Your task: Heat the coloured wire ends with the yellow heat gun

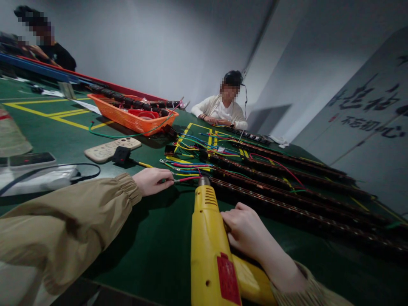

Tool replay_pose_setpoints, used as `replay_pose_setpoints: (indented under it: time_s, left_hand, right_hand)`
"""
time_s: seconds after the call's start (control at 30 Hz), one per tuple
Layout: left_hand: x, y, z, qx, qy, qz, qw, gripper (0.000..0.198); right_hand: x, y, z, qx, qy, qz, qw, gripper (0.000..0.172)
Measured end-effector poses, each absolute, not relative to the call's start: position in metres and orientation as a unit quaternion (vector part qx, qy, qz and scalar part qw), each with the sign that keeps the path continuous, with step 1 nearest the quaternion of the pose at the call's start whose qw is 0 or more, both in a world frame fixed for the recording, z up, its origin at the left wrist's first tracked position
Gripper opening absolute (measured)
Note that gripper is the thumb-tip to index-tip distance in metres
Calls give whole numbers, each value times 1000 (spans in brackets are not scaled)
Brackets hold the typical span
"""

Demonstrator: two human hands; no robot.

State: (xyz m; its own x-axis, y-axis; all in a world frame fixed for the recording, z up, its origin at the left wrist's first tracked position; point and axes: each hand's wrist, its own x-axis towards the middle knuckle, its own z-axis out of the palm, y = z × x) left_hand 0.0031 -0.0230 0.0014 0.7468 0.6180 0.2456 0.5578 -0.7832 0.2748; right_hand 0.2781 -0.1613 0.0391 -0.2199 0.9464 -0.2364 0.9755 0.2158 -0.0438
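My right hand [245, 229] is wrapped round the handle of a yellow heat gun [207, 238], whose metal nozzle [204, 181] points away from me at the wires. Between the fingertips of my left hand [155, 181] is the end of a red wire [186, 179]. That wire runs right, past the nozzle, to the nearest of several long dark assemblies [287, 208] lying side by side. Blue, yellow and green wires [188, 166] fan out just beyond my fingers. A black square block [121, 156] on a yellow lead lies behind my left hand.
An orange basket [127, 117] holds dark parts and red wire. A beige remote-like strip [111, 148] lies before it. White power strips [41, 180] with a black cable are at left. One person [223, 108] sits across the green table [127, 229]; another [57, 53] is far left.
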Motion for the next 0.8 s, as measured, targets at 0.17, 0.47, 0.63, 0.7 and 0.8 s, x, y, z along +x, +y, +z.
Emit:
replay_pose_setpoints:
  time_s: [0.17,0.47,0.63,0.7,0.8]
  left_hand:
    - [4,-24,0,928,319,166,101,30]
    - [4,-24,-3,914,353,175,98,31]
    - [4,-24,-2,918,338,179,106,32]
    - [4,-24,-2,919,338,174,105,32]
    - [3,-23,-3,919,340,173,100,32]
  right_hand:
    - [268,-161,42,609,783,-83,97,20]
    - [234,-160,40,530,837,-82,107,24]
    - [231,-159,41,513,848,-83,106,25]
    - [233,-158,41,513,848,-83,107,25]
    - [236,-156,40,520,844,-81,106,25]
